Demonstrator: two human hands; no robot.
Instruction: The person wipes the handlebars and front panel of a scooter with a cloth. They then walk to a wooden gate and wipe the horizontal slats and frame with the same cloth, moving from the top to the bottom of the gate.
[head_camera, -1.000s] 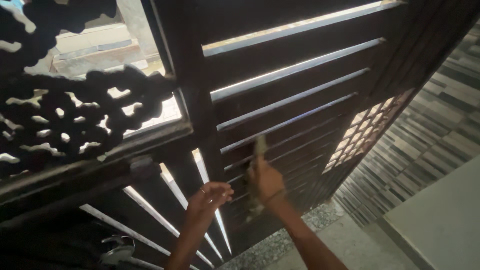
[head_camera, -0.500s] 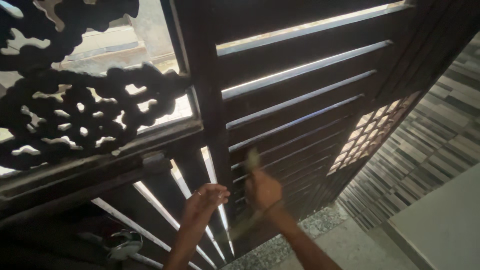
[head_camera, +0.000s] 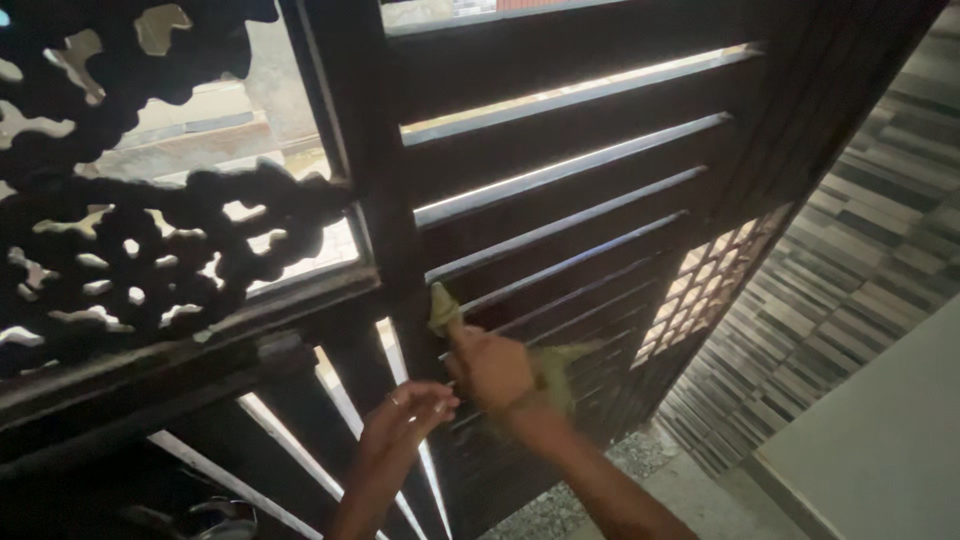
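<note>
While your right hand (head_camera: 492, 368) grips cloth (head_camera: 443, 307) against door slats (head_camera: 560, 225), left hand (head_camera: 405, 412) rests half-curled, holding nothing, on door post (head_camera: 375, 200).

Crumpled greenish cloth (head_camera: 545, 372), one end up against the dark louvred wooden shutter (head_camera: 560, 190).

Your right hand (head_camera: 492, 368) is raised in a closed fist, its forearm running down to the lower right. Your left hand (head_camera: 405, 412) sits just below and left of it, fingers curled loosely, wrist bent upward.
</note>
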